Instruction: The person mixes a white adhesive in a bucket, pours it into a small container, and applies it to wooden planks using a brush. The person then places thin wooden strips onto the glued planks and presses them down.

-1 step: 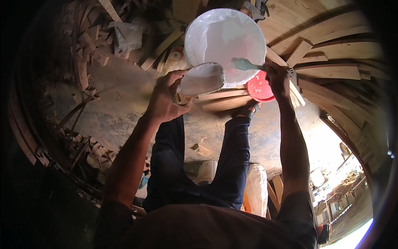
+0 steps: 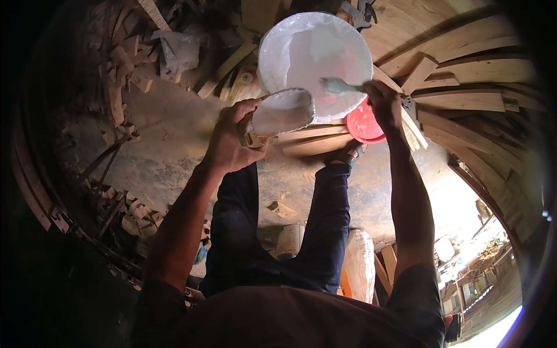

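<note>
My left hand (image 2: 235,136) grips an oblong piece with a whitish face and a ragged rim (image 2: 284,111) by its left end, fingers and thumb wrapped round that end. What kind of piece it is, I cannot make out. Closed round a handle, my right hand (image 2: 383,101) holds a pale green brush (image 2: 339,86), whose splayed end points left. Below the brush is a large round white tub (image 2: 270,55) with pale, milky stuff inside. The brush's end overlaps the tub in view; whether it touches the contents cannot be told. The oblong piece overlaps the tub's near left rim.
A red round lid or dish (image 2: 364,123) lies by the tub's near right side. Curved wooden boards (image 2: 464,100) are stacked at right. Wood offcuts (image 2: 136,217) lie in heaps at left, near a clear plastic bag (image 2: 177,51). A white sack (image 2: 358,261) stands beside my leg.
My right hand has shifted slightly left with the brush. The left hand and the oblong piece stay almost where they were.
</note>
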The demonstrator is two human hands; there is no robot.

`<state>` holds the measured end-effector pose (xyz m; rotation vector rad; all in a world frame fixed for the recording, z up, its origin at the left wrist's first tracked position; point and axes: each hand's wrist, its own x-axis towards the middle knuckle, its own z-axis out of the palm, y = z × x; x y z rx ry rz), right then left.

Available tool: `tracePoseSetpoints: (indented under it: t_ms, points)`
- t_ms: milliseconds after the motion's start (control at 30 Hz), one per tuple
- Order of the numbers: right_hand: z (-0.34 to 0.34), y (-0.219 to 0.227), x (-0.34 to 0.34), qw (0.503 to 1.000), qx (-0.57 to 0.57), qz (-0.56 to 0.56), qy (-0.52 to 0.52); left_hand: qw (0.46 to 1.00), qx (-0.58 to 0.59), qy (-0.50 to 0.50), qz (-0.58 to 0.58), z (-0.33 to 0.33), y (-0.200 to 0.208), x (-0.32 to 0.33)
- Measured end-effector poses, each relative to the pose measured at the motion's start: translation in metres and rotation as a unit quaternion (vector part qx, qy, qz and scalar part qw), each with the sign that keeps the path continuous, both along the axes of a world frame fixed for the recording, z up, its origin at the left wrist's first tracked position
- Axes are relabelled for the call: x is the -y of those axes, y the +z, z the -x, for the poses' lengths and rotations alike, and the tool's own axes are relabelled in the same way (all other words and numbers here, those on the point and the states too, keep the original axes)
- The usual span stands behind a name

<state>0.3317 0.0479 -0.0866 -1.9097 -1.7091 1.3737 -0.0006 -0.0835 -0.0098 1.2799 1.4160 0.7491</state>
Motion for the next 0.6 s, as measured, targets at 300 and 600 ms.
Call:
tracePoseSetpoints:
  t_ms: [300, 600]
  points:
    - [0.089, 0.000, -0.053, 0.968, -0.057, 0.020, 0.244, 0.999, -0.049, -0.004, 0.007, 0.003, -0.002, -0.001]
    - [0.068, 0.054, -0.045, 0.935, -0.076, -0.159, 0.308, 0.999, -0.019, 0.032, 0.018, 0.000, -0.002, -0.005]
